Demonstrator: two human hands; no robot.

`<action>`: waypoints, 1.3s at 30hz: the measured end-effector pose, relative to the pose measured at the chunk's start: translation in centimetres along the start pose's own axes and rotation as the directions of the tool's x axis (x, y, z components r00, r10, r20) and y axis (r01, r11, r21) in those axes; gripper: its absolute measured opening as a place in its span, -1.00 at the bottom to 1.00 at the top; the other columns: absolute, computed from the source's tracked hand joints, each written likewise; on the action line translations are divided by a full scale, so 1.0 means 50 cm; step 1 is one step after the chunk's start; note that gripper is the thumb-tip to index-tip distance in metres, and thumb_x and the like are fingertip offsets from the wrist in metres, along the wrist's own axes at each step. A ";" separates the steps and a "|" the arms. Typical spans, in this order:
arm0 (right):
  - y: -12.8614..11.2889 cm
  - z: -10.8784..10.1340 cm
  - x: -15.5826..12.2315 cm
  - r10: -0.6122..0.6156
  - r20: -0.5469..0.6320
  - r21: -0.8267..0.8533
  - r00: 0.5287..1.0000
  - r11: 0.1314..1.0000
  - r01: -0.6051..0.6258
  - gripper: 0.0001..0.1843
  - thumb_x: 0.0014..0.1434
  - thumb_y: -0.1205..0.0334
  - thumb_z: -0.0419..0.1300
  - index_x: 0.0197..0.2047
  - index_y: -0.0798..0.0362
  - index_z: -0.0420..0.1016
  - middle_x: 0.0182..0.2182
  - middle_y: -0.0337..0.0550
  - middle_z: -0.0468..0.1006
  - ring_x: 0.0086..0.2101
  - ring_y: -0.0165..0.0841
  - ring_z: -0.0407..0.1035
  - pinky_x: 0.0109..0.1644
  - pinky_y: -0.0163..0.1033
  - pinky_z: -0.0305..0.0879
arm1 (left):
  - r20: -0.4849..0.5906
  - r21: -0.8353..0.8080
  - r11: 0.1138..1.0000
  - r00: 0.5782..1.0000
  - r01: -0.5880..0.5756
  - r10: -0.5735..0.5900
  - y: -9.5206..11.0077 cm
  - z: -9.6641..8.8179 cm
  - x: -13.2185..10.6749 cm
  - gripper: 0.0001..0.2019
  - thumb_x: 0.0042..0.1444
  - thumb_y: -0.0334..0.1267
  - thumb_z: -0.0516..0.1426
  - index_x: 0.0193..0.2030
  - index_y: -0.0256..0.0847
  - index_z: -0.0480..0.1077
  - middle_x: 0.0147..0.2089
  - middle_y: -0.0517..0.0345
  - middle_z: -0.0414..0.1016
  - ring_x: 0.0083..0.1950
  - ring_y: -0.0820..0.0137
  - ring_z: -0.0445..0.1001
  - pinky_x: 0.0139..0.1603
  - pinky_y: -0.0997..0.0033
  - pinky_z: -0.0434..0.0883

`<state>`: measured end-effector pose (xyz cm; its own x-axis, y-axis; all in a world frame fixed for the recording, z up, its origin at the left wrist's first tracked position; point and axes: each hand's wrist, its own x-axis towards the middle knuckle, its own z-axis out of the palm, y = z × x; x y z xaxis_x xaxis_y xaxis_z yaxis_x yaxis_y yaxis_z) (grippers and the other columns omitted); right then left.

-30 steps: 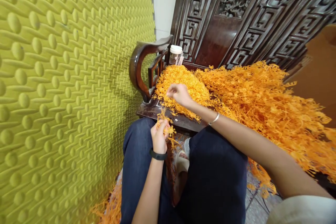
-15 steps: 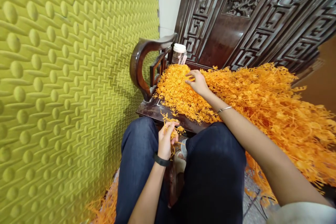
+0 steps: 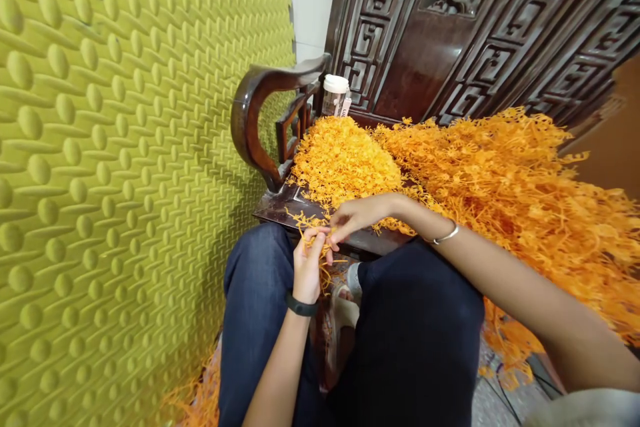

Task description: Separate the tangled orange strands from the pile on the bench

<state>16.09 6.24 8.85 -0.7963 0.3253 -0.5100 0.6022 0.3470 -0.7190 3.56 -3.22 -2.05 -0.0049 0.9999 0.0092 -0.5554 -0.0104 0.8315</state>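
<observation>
Above the gap between the knees, my left hand (image 3: 306,270) is closed around thin, branched orange plastic pieces (image 3: 324,275), whose ends stick out above and below the fingers. My right hand (image 3: 361,212) reaches across the bench edge, and its bent fingertips meet those of the left at the same pieces. What exactly the right fingers pinch is hidden. Just beyond the hands, a mound of small orange plastic pieces (image 3: 345,160) lies on the dark wooden bench (image 3: 280,205).
A larger heap of long orange strands (image 3: 530,207) spreads to the right. A white-lidded jar (image 3: 335,95) stands at the back, by the curved armrest (image 3: 245,113). Yellow textured matting (image 3: 125,180) fills the left side. More orange strands (image 3: 200,390) lie low at the left.
My right hand has come back from the mound towards me and now meets my left hand. The left hand keeps its hold on the orange pieces.
</observation>
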 end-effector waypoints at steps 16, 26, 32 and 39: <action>0.002 -0.008 -0.022 -0.156 -0.137 0.057 0.978 0.985 0.165 -0.66 0.17 0.12 0.03 -0.43 0.23 0.41 -0.53 -0.13 0.44 -0.49 -0.49 0.31 -0.34 -0.34 0.23 | 0.130 -0.284 0.951 0.987 0.123 -0.089 0.014 0.000 0.002 -0.85 0.05 -0.21 0.13 -0.32 -0.26 0.38 -0.80 0.46 -0.07 -0.78 0.71 -0.21 -0.72 0.67 -0.14; 0.020 -0.019 -0.032 -0.094 -0.274 0.094 0.957 0.988 0.124 -0.63 0.12 0.10 0.06 -0.51 0.24 0.41 -0.61 -0.19 0.38 -0.56 -0.51 0.25 -0.40 -0.34 0.21 | 0.121 -0.283 0.944 0.983 0.170 -0.140 0.007 0.024 0.002 -0.80 0.03 -0.22 0.15 -0.20 -0.24 0.37 -0.81 0.49 -0.09 -0.78 0.70 -0.24 -0.73 0.67 -0.15; 0.039 -0.034 -0.021 -0.052 -0.265 0.128 0.963 0.988 0.089 -0.64 0.07 0.08 0.10 -0.50 0.26 0.43 -0.65 -0.19 0.36 -0.59 -0.50 0.21 -0.41 -0.31 0.18 | 0.066 -0.311 0.932 0.982 0.186 -0.174 0.000 0.027 0.008 -0.78 0.01 -0.24 0.17 -0.20 -0.27 0.37 -0.81 0.48 -0.06 -0.78 0.70 -0.21 -0.74 0.66 -0.18; 0.032 -0.028 0.008 -0.101 -0.333 0.052 0.937 0.991 0.126 -0.67 0.08 0.20 0.07 -0.64 0.19 0.28 -0.67 -0.23 0.32 -0.58 -0.52 0.20 -0.42 -0.35 0.15 | 0.035 -0.339 0.925 0.984 0.174 -0.173 0.005 0.024 0.018 -0.81 -0.05 -0.24 0.20 -0.30 -0.27 0.36 -0.82 0.49 -0.06 -0.79 0.71 -0.20 -0.75 0.65 -0.20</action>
<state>16.81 8.18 8.16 -0.7886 0.5626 -0.2480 0.4937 0.3390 -0.8008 4.42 -2.33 -1.18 0.1202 0.9861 -0.1149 -0.7962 0.1649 0.5821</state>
